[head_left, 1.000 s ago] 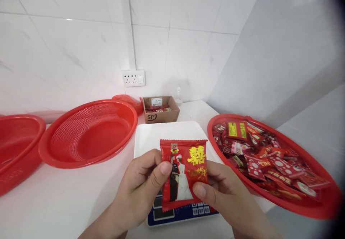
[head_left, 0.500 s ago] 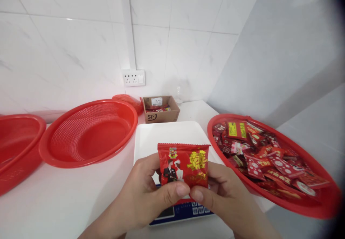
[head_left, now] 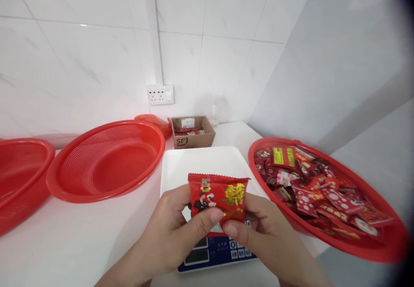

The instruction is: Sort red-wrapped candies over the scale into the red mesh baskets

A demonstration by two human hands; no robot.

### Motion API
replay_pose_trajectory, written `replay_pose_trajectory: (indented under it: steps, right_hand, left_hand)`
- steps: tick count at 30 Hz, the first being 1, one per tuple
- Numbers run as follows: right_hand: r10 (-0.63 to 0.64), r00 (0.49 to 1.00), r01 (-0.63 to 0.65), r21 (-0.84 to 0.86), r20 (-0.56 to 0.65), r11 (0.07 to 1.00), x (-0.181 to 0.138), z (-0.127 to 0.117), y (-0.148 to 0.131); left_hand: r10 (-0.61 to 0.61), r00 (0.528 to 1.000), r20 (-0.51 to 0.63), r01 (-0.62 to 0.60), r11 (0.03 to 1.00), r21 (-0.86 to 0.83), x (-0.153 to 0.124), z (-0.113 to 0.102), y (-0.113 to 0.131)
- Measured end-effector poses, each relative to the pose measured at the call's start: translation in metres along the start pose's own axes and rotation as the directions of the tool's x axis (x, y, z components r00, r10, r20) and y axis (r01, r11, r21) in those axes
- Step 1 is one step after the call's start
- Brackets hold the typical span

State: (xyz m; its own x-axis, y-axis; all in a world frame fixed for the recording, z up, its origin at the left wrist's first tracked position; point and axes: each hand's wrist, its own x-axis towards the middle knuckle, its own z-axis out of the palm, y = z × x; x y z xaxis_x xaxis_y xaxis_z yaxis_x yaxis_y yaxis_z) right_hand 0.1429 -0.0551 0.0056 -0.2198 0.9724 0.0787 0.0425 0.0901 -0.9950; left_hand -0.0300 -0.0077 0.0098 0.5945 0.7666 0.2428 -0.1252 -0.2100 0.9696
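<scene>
A red candy packet (head_left: pixel 218 197), printed with a couple in wedding clothes and gold lettering, is held up in front of me. My left hand (head_left: pixel 181 226) grips its left side, thumb across the front. On the other side my right hand (head_left: pixel 258 226) pinches the lower right part, its thumb near the bottom. The fingers behind the packet are mostly hidden. Beneath and behind both hands sits a digital scale with a white tray (head_left: pixel 200 162) and a dark blue keypad panel (head_left: pixel 220 252), partly covered by the hands.
On the right stands a red basket (head_left: pixel 258 149) full of red snack packets (head_left: pixel 320 196). A red colander (head_left: pixel 119 162) and another red basket (head_left: pixel 26 179) are at left. Behind the scale are a cardboard box (head_left: pixel 197 139) with packets inside and a red plastic bag (head_left: pixel 157 123).
The packet has tilted, its right side dipping, and creased a little between my hands. Its lower edge has risen slightly, showing more of the keypad. Both hands keep hold of it.
</scene>
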Motion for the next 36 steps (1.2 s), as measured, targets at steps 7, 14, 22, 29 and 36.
replay_pose_trajectory:
  steps: [7,14,22,29,36]
  right_hand:
    - [-0.012,0.999,0.009,-0.074,-0.041,0.997,0.005,-0.002,0.004]
    - [-0.034,0.993,0.018,-0.138,-0.114,0.990,0.014,-0.002,0.009]
    - [0.012,0.981,-0.086,-0.385,-0.191,0.919,0.006,-0.013,0.013]
    - [-0.085,0.898,-0.330,-0.789,-0.431,0.518,-0.002,-0.088,0.021]
    - [0.013,0.798,-0.603,-0.797,-0.603,0.042,0.011,-0.185,0.032]
  left_hand:
    - [-0.020,0.999,-0.042,0.022,0.999,0.040,0.005,-0.001,-0.004]
    - [-0.058,0.980,-0.192,0.064,0.998,0.028,0.013,0.000,-0.011]
    - [-0.030,0.936,-0.350,0.143,0.943,0.300,0.025,-0.015,-0.028]
    - [0.209,0.912,-0.353,0.141,0.648,0.748,0.032,-0.030,-0.044]
    - [0.162,0.951,-0.265,0.096,0.660,0.745,0.028,-0.025,-0.048]
